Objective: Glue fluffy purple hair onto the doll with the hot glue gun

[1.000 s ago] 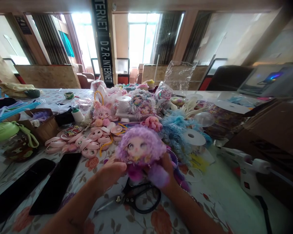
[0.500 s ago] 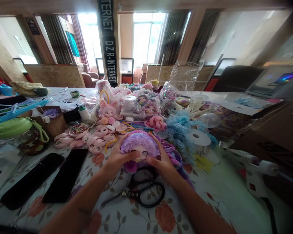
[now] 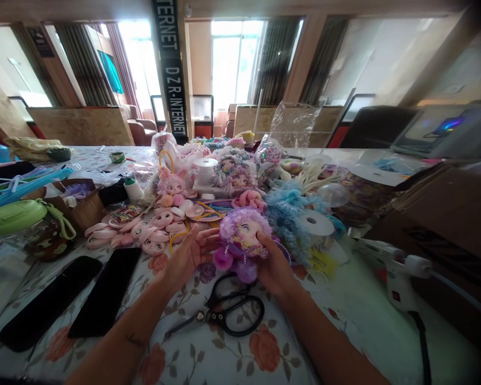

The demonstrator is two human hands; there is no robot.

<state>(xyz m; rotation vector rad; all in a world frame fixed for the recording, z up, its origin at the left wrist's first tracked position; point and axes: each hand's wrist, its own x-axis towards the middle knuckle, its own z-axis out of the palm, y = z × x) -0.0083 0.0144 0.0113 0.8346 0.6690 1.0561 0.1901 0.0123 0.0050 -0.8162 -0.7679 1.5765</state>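
A doll head [image 3: 246, 230] with curly purple hair, a painted face and fluffy pompoms is held in my right hand [image 3: 276, 264], thumb on the front of the face. My left hand [image 3: 190, 254] is open just left of it, palm turned toward the doll head and fingers apart. Whether its fingertips touch the hair or a pompom, I cannot tell. Black-handled scissors [image 3: 224, 315] lie on the flowered tablecloth [image 3: 200, 358] below both hands, blades pointing left. Several pink doll faces [image 3: 154, 243] lie left of my left hand.
A black phone [image 3: 106, 291] and a long black case [image 3: 50, 302] lie at the left, near a green-lidded jar [image 3: 28, 227]. Blue yarn [image 3: 284, 211] and a white spool [image 3: 316, 222] sit to the right. A glue gun [image 3: 398, 270] stands beside a cardboard box [image 3: 441, 230].
My left hand has let go of the doll head and opened to its left. The right hand keeps hold and has tilted and shifted the doll head rightward.
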